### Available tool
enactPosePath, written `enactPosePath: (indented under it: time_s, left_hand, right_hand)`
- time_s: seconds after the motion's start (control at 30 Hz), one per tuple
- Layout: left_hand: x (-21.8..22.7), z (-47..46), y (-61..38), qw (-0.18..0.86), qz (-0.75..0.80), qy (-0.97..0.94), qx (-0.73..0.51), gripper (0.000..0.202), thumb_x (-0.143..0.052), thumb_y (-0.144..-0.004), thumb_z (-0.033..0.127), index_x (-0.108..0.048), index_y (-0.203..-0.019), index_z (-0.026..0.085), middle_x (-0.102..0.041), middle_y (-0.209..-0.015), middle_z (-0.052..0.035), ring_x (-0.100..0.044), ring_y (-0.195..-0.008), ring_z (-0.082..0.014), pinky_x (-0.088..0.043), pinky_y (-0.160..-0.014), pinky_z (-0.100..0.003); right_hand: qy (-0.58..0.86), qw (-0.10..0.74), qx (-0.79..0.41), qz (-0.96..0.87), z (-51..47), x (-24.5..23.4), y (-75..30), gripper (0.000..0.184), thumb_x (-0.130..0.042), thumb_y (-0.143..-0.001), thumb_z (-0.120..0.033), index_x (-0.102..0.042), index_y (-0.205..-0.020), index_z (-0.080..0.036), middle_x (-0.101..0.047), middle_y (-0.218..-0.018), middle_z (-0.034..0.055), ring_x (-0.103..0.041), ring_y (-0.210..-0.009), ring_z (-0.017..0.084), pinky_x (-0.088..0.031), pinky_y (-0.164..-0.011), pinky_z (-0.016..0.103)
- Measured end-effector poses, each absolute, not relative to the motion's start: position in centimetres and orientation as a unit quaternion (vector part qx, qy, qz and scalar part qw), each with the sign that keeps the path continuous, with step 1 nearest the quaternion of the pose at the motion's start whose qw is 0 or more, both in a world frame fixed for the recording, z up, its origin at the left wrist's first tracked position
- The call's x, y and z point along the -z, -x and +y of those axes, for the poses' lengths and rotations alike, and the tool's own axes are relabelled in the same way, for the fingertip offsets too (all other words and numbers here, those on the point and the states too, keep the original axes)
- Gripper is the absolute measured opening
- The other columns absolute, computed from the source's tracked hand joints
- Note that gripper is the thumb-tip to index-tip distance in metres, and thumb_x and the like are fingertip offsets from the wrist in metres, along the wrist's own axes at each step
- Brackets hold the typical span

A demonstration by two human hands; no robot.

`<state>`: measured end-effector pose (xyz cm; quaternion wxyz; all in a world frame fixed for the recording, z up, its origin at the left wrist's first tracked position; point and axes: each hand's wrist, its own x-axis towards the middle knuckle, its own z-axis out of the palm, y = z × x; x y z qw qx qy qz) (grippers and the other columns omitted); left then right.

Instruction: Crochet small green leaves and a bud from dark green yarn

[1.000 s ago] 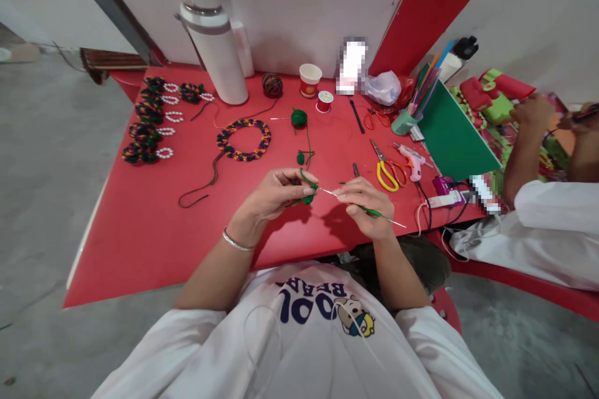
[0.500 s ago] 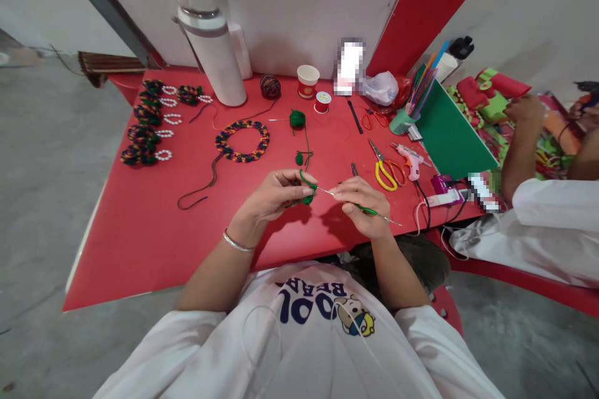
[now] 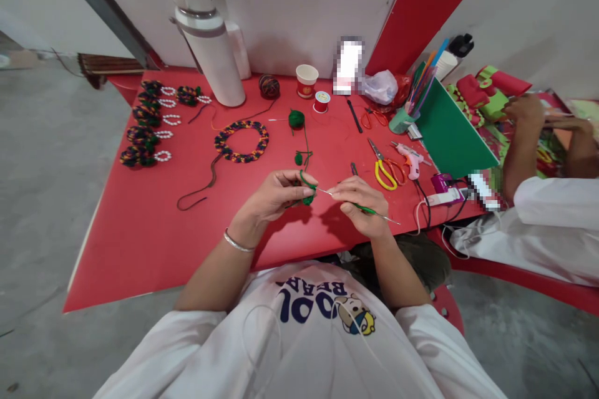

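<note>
Near the front middle of the red table, my left hand (image 3: 279, 194) pinches a small green crochet piece (image 3: 307, 199) with yarn looped over the index finger. My right hand (image 3: 360, 204) is closed around a crochet hook (image 3: 365, 208) with a green grip. The hook's thin metal tip reaches left to the green piece. From there a strand runs up the table to a green yarn ball (image 3: 296, 119), past a small green knitted bit (image 3: 298, 159). A multicoloured crocheted ring (image 3: 242, 141) lies to the left.
Several dark scrunchies (image 3: 138, 154) with bead loops lie at the left. A white flask (image 3: 213, 56), a paper cup (image 3: 307, 81) and a thread spool (image 3: 321, 101) stand at the back. Yellow-handled scissors (image 3: 385, 173) and a pink glue gun (image 3: 412, 161) lie right. Beyond the green divider (image 3: 456, 134) a co-worker's hand (image 3: 525, 113) shows.
My hands and the hook hold almost the same pose. The whole view has shifted very slightly. At the right, the co-worker's farther arm has moved.
</note>
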<state>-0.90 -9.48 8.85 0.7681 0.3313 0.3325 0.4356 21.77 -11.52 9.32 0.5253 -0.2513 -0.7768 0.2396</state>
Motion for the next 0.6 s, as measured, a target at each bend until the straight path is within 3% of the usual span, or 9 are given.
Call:
enactPosePath:
  time_s: [0.4, 0.5, 0.6]
  left_hand:
    - [-8.5, -9.5, 1.1, 0.766, 0.337, -0.337, -0.431, 0.035, -0.103, -0.054, 0.024, -0.082, -0.081, 0.013, -0.072, -0.061, -0.0029, -0.063, -0.051, -0.0095, -0.048, -0.051, -0.018]
    - [-8.6, -9.5, 1.1, 0.761, 0.343, -0.340, -0.432, 0.036, -0.103, -0.054, 0.025, -0.082, -0.080, 0.013, -0.071, -0.060, -0.0024, -0.062, -0.051, -0.0087, -0.043, -0.047, -0.016]
    - [-8.6, -9.5, 0.9, 0.756, 0.352, -0.335, -0.438, 0.038, -0.104, -0.051, 0.026, -0.082, -0.079, 0.013, -0.072, -0.061, -0.0023, -0.063, -0.051, -0.0084, -0.041, -0.046, -0.016]
  right_hand:
    - [0.269, 0.514, -0.229, -0.781, -11.6, -9.3, -21.8, 0.019, -0.066, -0.100, -0.037, -0.081, -0.107, -0.028, -0.084, -0.098, 0.0076, -0.078, -0.089, 0.023, -0.062, -0.082, 0.045]
    - [0.292, 0.535, -0.240, -0.756, -12.0, -8.8, -22.0, 0.024, -0.060, -0.103, -0.041, -0.079, -0.101, -0.028, -0.083, -0.103, 0.0079, -0.077, -0.096, 0.025, -0.061, -0.088, 0.049]
    - [0.335, 0.563, -0.272, -0.705, -12.6, -8.5, -21.9, 0.029, -0.049, -0.108, -0.039, -0.075, -0.103, -0.028, -0.078, -0.089, 0.0042, -0.074, -0.085, 0.021, -0.061, -0.090, 0.046]
